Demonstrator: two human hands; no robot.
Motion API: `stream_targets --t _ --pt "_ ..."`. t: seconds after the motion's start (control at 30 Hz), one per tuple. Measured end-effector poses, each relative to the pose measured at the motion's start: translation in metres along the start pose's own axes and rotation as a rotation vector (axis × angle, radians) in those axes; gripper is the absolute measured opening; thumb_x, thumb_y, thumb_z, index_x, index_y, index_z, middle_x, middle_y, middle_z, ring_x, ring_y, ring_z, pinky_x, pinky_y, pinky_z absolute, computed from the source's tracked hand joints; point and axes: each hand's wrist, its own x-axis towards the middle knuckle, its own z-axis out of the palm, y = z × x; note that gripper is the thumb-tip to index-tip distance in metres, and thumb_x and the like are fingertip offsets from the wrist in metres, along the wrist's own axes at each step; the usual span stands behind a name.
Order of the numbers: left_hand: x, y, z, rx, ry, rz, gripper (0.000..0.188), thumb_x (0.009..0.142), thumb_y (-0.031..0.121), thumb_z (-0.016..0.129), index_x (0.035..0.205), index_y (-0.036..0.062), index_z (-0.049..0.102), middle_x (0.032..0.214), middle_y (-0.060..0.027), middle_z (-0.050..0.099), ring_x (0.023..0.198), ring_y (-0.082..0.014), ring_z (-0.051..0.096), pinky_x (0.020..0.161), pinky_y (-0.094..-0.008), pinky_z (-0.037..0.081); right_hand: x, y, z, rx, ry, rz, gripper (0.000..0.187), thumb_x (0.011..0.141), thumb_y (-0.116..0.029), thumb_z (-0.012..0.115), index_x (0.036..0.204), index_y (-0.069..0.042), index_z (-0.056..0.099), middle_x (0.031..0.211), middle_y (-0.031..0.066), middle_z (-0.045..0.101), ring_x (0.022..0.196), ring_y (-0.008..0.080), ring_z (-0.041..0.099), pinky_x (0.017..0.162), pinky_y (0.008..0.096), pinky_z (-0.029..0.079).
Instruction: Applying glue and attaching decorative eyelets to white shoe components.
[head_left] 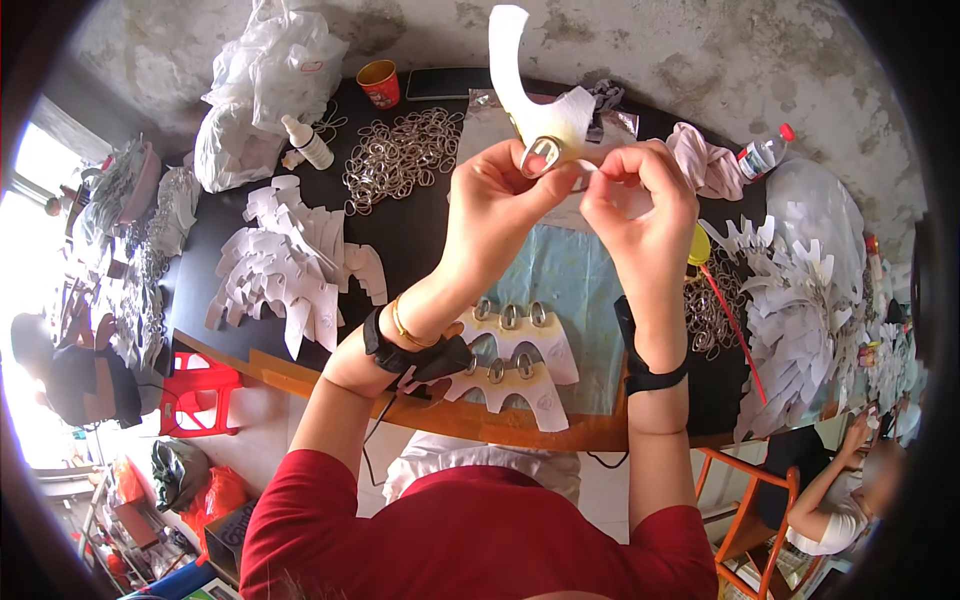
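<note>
Above the table my left hand (492, 205) is closed, thumb and fingers gripping a white cut-out strap piece (510, 70) with a long curved arm pointing up. An oval metal ring (541, 153) sits on that piece beside my left thumb. My right hand (648, 205) is closed too, thumb and forefinger pinching a narrow white tab that reaches across from the left hand. Below, on a blue sheet (575, 280), lie two white strap pieces (545, 398) fitted with several metal rings (509, 318); their surface is yellowish around the rings.
Loose metal rings (400, 155) are heaped at the back left, with more rings (712, 315) at right. Stacked white cut-outs (290, 260) lie left, others (795, 310) right. Around them are a white bottle (307, 142), a red cup (379, 84), a pink cloth (705, 160) and a plastic bottle (765, 153).
</note>
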Motion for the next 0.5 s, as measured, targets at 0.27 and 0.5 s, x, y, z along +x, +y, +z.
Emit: stream_targets --t 0.27,0.5 --pt "0.001 -0.001 -0.005 0.081 -0.023 0.060 0.011 0.081 0.002 0.062 0.077 0.0035 0.052 0.085 -0.0077 0.064 0.078 -0.0119 0.061 0.076 -0.0267 0.050 0.002 -0.004 -0.002 0.141 -0.074 0.050 0.009 0.073 -0.001 0.066 0.080 0.000 0.060 0.075 0.0052 0.058 0.066 0.0138 0.054 0.062 0.0254 0.044" --pt "-0.001 0.001 -0.004 0.157 -0.051 0.057 0.011 0.081 0.003 0.063 0.078 0.0027 0.052 0.087 -0.0070 0.064 0.079 -0.0114 0.061 0.076 -0.0252 0.049 0.000 -0.003 0.000 -0.002 -0.010 -0.039 0.009 0.071 0.002 0.066 0.078 -0.001 0.061 0.073 0.0062 0.058 0.065 0.0160 0.057 0.061 0.0260 0.045"
